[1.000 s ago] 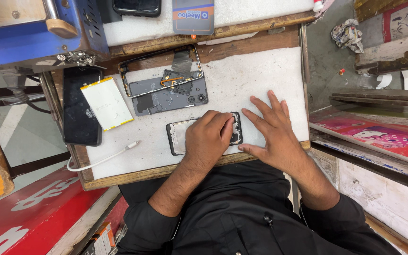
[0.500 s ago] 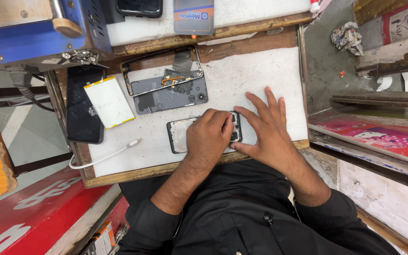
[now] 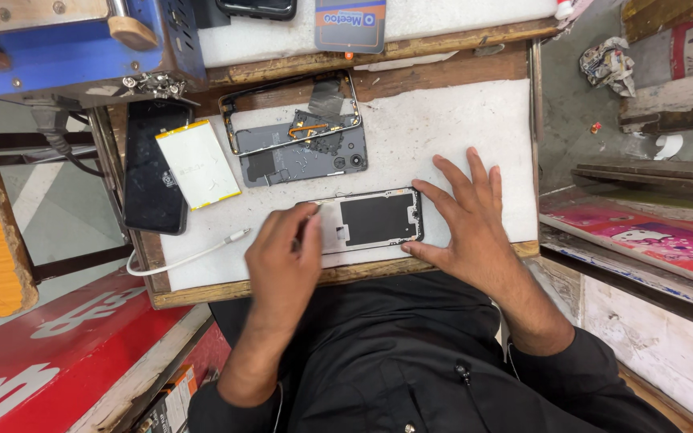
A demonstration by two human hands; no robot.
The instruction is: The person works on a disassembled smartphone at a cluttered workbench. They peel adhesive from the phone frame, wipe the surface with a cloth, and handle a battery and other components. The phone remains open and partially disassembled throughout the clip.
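Near the front edge of the white work mat [image 3: 443,120], a stripped phone frame [image 3: 370,219] lies flat, long side parallel to that edge: thin metal rim, dark rectangular panel inside, paler bare section at its left end. Mat surface is matte, scuffed, stained grey; it sits on a worn wooden tabletop [image 3: 443,76] with chipped edges.

Left hand [image 3: 282,255]: fingers curled closed, fingertips pinched at the frame's left end. Whether they grip a small tool cannot be made out; the hand covers that end of the frame.

Right hand [image 3: 471,216]: open, fingers spread, flat on the mat. Thumb and forefinger bracket the frame's right end, touching its corners.

Toward the mat's back-left corner: a grey phone back cover [image 3: 298,156], with camera holes and an orange flex strip, overlapped by a second empty metal frame [image 3: 282,96]. Just left of it, a flat white battery [image 3: 198,163], smooth, with yellow edging, tilted. At the tabletop's left edge, a glossy black screen panel [image 3: 152,180], partly under the battery. A white cable [image 3: 190,256] curls along the front-left corner; its far end is cut off.

A blue metal machine [image 3: 82,48] at the back-left is cropped by the picture edge.
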